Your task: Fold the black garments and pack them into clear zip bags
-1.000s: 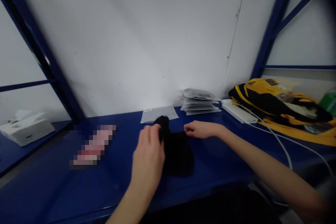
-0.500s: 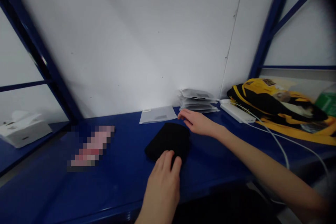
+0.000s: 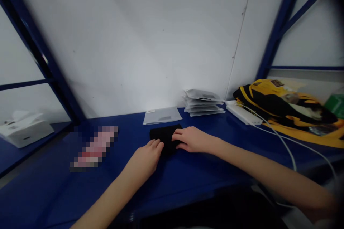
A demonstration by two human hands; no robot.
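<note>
A black, roughly rectangular piece of soft fabric (image 3: 165, 133) lies on the dark blue, glossy table (image 3: 204, 175), between the person's two hands, with fingers on it from both sides. The left hand (image 3: 147, 156) reaches in from the near left, its bent fingers over the fabric's near left part; whether they clamp it or only rest there, I cannot tell. The right hand (image 3: 194, 139) comes from the right, its curled fingertips on the fabric's right part and the thumb a little apart, nearer the person; whether these fingers pinch the cloth is also unclear. Just behind the fabric lies a flat, translucent plastic pouch (image 3: 162, 115), and right of that a stack of similar translucent pouches (image 3: 204, 104). Farther right are a white, oblong plastic block (image 3: 244, 115) and a yellow-and-black fabric bag (image 3: 291, 105). A pixelated pink patch (image 3: 96, 146) shows well to the left.
</note>
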